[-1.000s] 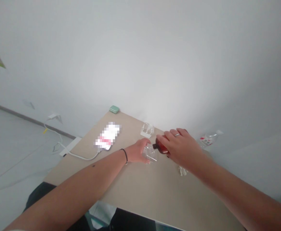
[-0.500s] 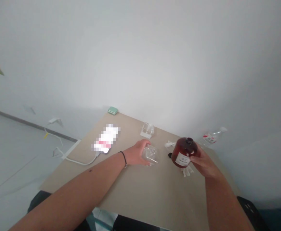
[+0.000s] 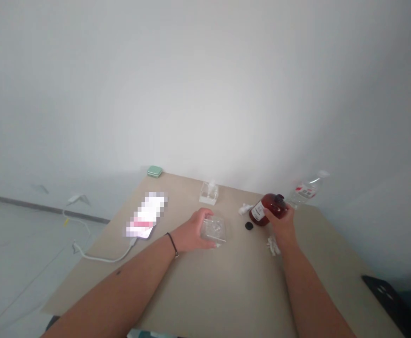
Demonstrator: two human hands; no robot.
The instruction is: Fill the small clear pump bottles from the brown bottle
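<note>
My left hand [image 3: 196,231] is closed around the side of a clear, square-looking container [image 3: 215,229] at the middle of the table. Dark red-brown and bearing a white label, a bottle [image 3: 273,205] tilts to the right in my right hand [image 3: 282,224], whose fingers wrap its near right side. A small black cap [image 3: 249,226] lies just in front of the bottle. White crumpled tissue [image 3: 245,209] sits left of the bottle, and another white crumpled piece [image 3: 273,246] lies by my right wrist.
Behind my left hand stands a second clear container [image 3: 209,193]. A clear plastic bottle [image 3: 306,190] is at the back right. To the left lie a phone [image 3: 147,216] with a white cable [image 3: 103,258] and a green case [image 3: 155,171]. A black object [image 3: 384,295] is at the right edge.
My right hand has moved the red-brown bottle back and leaned it further right, leaving the black cap in full view. My left hand still grips the clear container. The view has shifted slightly.
</note>
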